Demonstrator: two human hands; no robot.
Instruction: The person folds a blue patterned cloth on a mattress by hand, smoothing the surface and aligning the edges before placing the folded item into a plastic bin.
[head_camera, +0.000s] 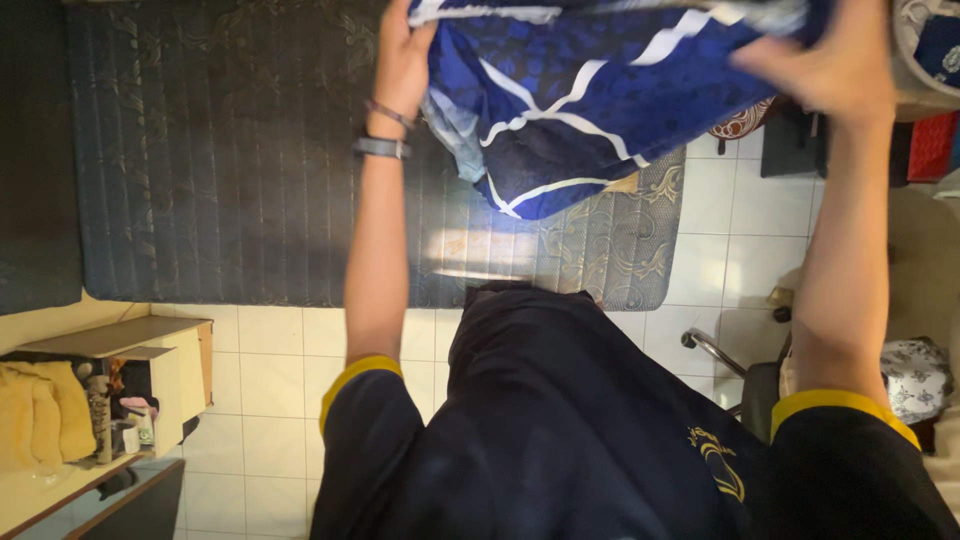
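White floor tiles (270, 400) meet a dark quilted mattress (220, 160) with ribbed stitching. Above it, the left hand (403, 55) and right hand (835, 65) each grip the top edge of a soft blue patterned cloth (580, 110) with white stripes, which hangs in folds between them. A yellow towel (35, 415) lies on a cluttered shelf (110, 345) nearby.
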